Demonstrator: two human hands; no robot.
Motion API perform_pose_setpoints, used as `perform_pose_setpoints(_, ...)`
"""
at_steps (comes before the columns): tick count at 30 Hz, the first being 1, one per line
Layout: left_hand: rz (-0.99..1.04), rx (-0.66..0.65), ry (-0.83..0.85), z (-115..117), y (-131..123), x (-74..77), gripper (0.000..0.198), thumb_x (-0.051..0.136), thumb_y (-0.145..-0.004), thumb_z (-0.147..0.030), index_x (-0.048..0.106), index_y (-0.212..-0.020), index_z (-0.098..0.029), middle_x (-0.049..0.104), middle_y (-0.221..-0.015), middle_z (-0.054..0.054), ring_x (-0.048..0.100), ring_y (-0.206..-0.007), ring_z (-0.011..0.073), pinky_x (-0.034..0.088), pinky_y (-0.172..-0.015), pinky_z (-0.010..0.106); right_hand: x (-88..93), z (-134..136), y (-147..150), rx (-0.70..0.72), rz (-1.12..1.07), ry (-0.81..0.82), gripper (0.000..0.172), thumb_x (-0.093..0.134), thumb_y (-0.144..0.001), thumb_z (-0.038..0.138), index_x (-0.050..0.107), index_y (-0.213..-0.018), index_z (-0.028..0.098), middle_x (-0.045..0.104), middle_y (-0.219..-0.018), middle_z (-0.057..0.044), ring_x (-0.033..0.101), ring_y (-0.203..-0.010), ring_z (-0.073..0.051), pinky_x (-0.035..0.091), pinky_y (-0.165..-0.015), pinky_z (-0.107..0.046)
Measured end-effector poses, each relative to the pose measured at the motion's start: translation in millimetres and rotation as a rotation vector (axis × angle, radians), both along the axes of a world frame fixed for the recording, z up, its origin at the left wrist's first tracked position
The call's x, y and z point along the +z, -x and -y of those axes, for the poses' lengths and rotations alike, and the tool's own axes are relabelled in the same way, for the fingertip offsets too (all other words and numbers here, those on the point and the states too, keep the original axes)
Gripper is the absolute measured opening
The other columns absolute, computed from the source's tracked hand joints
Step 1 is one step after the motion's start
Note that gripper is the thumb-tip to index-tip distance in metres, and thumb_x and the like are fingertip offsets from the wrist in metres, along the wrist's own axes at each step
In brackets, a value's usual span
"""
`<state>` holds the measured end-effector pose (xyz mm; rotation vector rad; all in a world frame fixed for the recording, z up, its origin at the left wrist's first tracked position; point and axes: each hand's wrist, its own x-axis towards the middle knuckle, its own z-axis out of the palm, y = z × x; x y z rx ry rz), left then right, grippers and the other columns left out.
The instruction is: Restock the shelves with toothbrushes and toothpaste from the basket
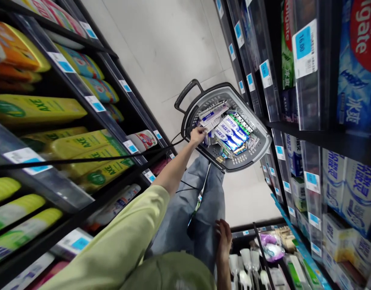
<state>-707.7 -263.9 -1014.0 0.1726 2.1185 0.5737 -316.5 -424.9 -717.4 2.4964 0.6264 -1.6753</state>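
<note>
My left hand [198, 136] reaches into a grey shopping basket [260, 155] on the floor. Its fingers are closed in a pinch at the edge of a slim whitish package [214, 122]. Beside that lies a purple-and-white slim package [214, 112]. Blue-and-white toothpaste boxes [229, 131] fill the basket's middle, with green-and-white boxes along their far side. Smaller packs lie around them, too small to make out. My right hand [224, 238] hangs against my jeans at the knee, fingers loosely apart, with nothing visible in it.
Shelves stand close on both sides. Yellow bottles [37, 110] fill the left one; toothpaste boxes [359, 64] with price tags fill the right. The basket's black handle [185, 94] sticks out to the left. A black cord [82, 160] crosses the view. White plastic utensils [245, 262] hang at lower right.
</note>
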Motion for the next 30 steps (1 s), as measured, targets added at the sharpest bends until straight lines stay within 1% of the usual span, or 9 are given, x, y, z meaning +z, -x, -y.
perform_pose_setpoints(3, -0.139, -0.014, -0.059, 7, 1, 17.0, 0.024, 0.066, -0.082, -0.021, 0.08, -0.099, -0.013, 0.078, -0.112, 0.013, 0.071, -0.11, 0.0275, 0.052, -0.101, 0.037, 4.6, -8, 10, -0.046, -0.012, 0.024, 0.045, 0.073, -0.077, 0.064, 0.077, -0.106, 0.029, 0.08, -0.108, -0.005, 0.076, -0.09, -0.026, 0.055, -0.075, -0.035)
perform_pose_setpoints(7, -0.224, -0.125, -0.192, 18, -4, 57.0, 0.017, 0.065, -0.079, -0.013, 0.08, -0.085, -0.017, 0.076, -0.103, 0.009, 0.07, -0.105, 0.0239, 0.053, -0.099, 0.035, -0.8, -21, 34, -0.19, -0.05, -0.013, 0.037, 0.076, -0.075, 0.056, 0.077, -0.1, 0.028, 0.079, -0.106, -0.005, 0.075, -0.091, -0.025, 0.054, -0.074, -0.033)
perform_pose_setpoints(11, -0.316, -0.55, -0.46, 44, -37, 109.7, 0.014, 0.065, -0.089, -0.018, 0.077, -0.082, -0.02, 0.074, -0.092, 0.007, 0.066, -0.094, 0.0226, 0.054, -0.087, 0.037, -12.4, -36, 72, -0.378, -0.128, -0.045, 0.041, 0.082, -0.07, 0.051, 0.073, -0.099, 0.024, 0.078, -0.101, -0.006, 0.074, -0.089, -0.025, 0.054, -0.074, -0.033)
perform_pose_setpoints(14, -0.298, -0.895, -0.644, 69, -79, 155.9, 0.023, 0.055, -0.1, -0.02, 0.074, -0.088, -0.019, 0.074, -0.093, 0.008, 0.062, -0.087, 0.0206, 0.052, -0.072, 0.032, -15.9, -50, 100, -0.481, -0.247, -0.047, 0.053, 0.079, -0.074, 0.057, 0.071, -0.112, 0.021, 0.076, -0.117, -0.011, 0.072, -0.1, -0.026, 0.056, -0.081, -0.037)
perform_pose_setpoints(17, -0.209, -1.039, -0.785, 90, -120, 198.7, 0.028, 0.049, -0.104, -0.024, 0.073, -0.089, -0.022, 0.073, -0.091, 0.006, 0.061, -0.084, 0.0181, 0.049, -0.065, 0.028, -14.5, -69, 118, -0.587, -0.392, -0.072, 0.059, 0.066, -0.085, 0.068, 0.068, -0.123, 0.022, 0.07, -0.133, -0.011, 0.068, -0.114, -0.024, 0.056, -0.092, -0.038)
perform_pose_setpoints(19, -0.151, -1.118, -0.877, 97, -140, 218.8, 0.03, 0.046, -0.106, -0.025, 0.073, -0.092, -0.024, 0.073, -0.091, 0.005, 0.063, -0.086, 0.0172, 0.051, -0.068, 0.028, -12.0, -82, 122, -0.607, -0.438, -0.114, 0.057, 0.065, -0.087, 0.067, 0.07, -0.12, 0.02, 0.073, -0.128, -0.01, 0.067, -0.116, -0.022, 0.054, -0.098, -0.037)
perform_pose_setpoints(22, -0.085, -1.234, -0.949, 98, -158, 232.7, 0.031, 0.045, -0.106, -0.019, 0.073, -0.096, -0.026, 0.073, -0.09, 0.004, 0.065, -0.089, 0.0173, 0.054, -0.074, 0.029, -7.1, -98, 119, -0.53, -0.43, -0.173, 0.049, 0.07, -0.086, 0.056, 0.073, -0.114, 0.016, 0.076, -0.119, -0.01, 0.068, -0.112, -0.021, 0.052, -0.101, -0.036)
perform_pose_setpoints(26, 0.098, -1.306, -1.019, 93, -164, 232.1, 0.028, 0.047, -0.104, -0.018, 0.072, -0.093, -0.025, 0.074, -0.094, 0.005, 0.067, -0.095, 0.0191, 0.056, -0.08, 0.031, -2.5, -103, 109, -0.492, -0.362, -0.248, 0.04, 0.075, -0.084, 0.046, 0.075, -0.111, 0.016, 0.077, -0.116, -0.01, 0.07, -0.11, -0.022, 0.052, -0.1, -0.036)
perform_pose_setpoints(30, 0.277, -1.14, -1.007, 86, -153, 220.4, 0.027, 0.045, -0.104, -0.027, 0.071, -0.111, -0.024, 0.074, -0.114, 0.009, 0.067, -0.106, 0.021, 0.057, -0.089, 0.033, -5.1, -99, 100, -0.498, -0.328, -0.264, 0.038, 0.077, -0.082, 0.043, 0.073, -0.112, 0.019, 0.077, -0.119, -0.01, 0.07, -0.107, -0.022, 0.054, -0.091, -0.036)
